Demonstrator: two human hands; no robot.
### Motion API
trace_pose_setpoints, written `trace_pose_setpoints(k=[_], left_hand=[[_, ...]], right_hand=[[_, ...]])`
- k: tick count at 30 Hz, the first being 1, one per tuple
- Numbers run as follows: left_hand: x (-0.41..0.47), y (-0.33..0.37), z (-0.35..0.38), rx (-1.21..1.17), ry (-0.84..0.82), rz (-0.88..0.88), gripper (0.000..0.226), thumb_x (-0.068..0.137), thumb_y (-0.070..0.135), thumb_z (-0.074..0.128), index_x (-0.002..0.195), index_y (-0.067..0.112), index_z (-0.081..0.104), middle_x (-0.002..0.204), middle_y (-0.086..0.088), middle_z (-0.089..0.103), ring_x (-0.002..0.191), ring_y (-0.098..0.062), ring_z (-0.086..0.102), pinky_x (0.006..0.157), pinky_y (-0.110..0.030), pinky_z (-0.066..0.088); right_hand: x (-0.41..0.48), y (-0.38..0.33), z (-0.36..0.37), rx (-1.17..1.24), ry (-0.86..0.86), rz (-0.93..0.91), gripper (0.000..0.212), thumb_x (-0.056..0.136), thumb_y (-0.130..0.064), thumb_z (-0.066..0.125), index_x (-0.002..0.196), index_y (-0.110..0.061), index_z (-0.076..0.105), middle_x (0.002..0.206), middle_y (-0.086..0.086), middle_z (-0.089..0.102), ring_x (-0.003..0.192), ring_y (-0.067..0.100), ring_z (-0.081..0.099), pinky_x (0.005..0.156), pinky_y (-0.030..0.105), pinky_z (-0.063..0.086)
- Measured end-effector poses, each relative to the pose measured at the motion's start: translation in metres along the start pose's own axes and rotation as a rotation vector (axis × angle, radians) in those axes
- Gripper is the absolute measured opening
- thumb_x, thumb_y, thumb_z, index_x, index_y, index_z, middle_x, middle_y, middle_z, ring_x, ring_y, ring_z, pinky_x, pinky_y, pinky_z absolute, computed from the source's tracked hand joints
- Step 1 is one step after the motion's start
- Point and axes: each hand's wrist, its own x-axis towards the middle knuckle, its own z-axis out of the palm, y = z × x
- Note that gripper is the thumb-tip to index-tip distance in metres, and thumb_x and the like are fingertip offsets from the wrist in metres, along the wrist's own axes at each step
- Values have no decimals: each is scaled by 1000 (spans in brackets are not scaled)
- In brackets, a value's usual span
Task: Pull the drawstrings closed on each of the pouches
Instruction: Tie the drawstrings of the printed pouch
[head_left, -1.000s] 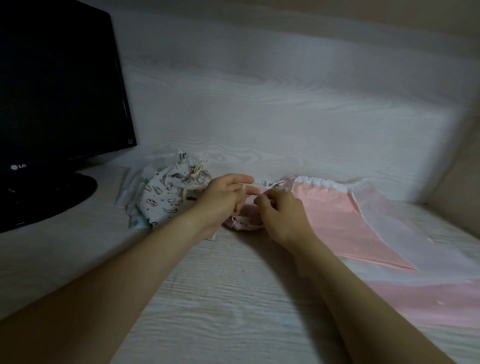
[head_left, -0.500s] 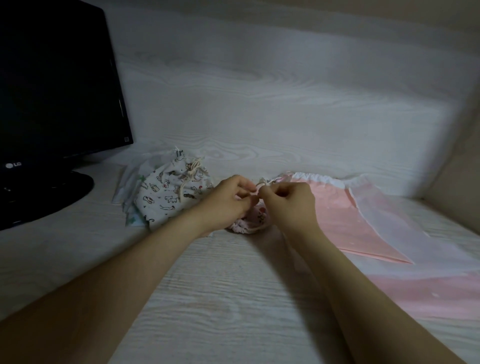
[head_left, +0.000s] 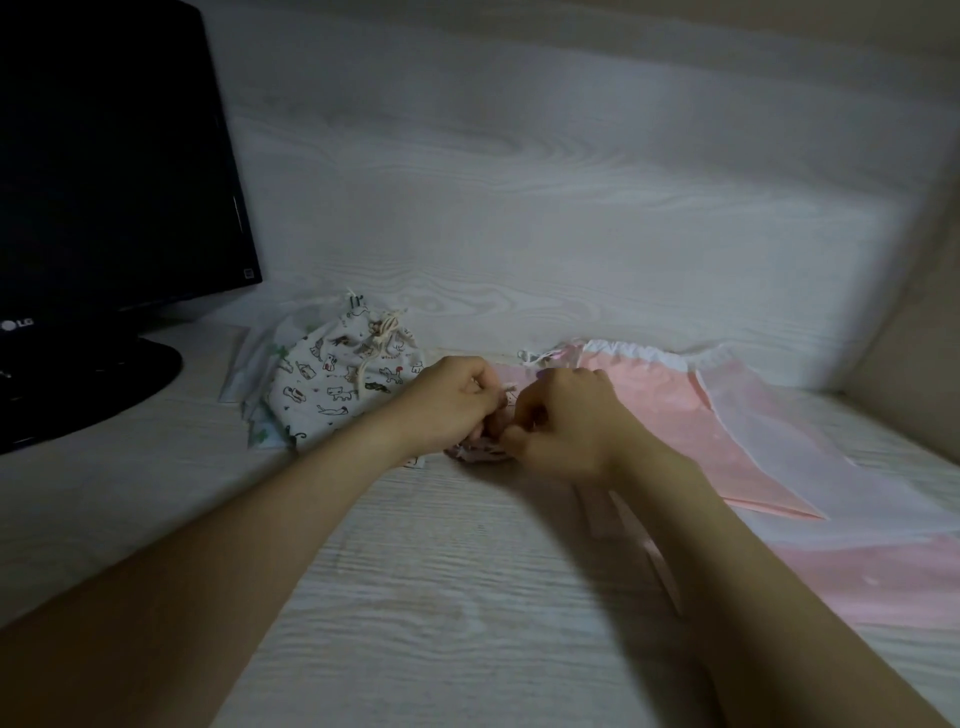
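Pouch: small pink pouch (head_left: 480, 451) lying on desk (head_left: 415, 571), between my hands.
Grip: left hand (head_left: 457, 405) and right hand (head_left: 563, 423) pinching its drawstrings (head_left: 508, 387).
Handling: seeming soft, light, limp; I'm taking cords, not cloth.

The black monitor (head_left: 114, 156) is carrying the brand mark "LG" (head_left: 18, 325) on its lower edge; the corner sticker (head_left: 251, 272) is too small to read.
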Motion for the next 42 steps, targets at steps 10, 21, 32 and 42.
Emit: trace_pose_setpoints(k=[10, 21, 32, 42], left_hand=[[-9, 8, -12, 54, -193, 74, 14, 97, 13, 71, 88, 16, 82, 79, -12, 77, 70, -16, 66, 75, -36, 53], [-10, 7, -11, -57, -199, 60, 25, 104, 33, 67, 90, 18, 79, 68, -5, 68, 64, -15, 57, 70, -34, 46], [-2, -1, -7, -376, -114, -76, 29, 104, 26, 67, 108, 0, 79, 107, -20, 78, 107, -36, 74, 106, -46, 53], [4, 0, -6, -347, -80, -157, 34, 100, 24, 70, 102, -9, 74, 83, -13, 61, 70, -14, 57, 61, -25, 42]], right_hand=[[0, 4, -18, 1110, 152, 456, 34, 97, -35, 72, 83, -6, 64, 54, 3, 47, 49, 21, 55, 50, 27, 36], [3, 2, -6, 1271, 106, 245, 23, 105, -12, 58, 121, -12, 74, 99, 7, 75, 86, 17, 71, 73, 25, 57], [-2, -5, 9, 409, 234, -81, 31, 80, -18, 81, 108, -21, 68, 92, -8, 71, 72, 2, 65, 63, 14, 49], [3, 1, 11, 108, 320, -148, 31, 81, -13, 79, 110, -20, 79, 96, 4, 75, 83, 22, 70, 76, 33, 55]])
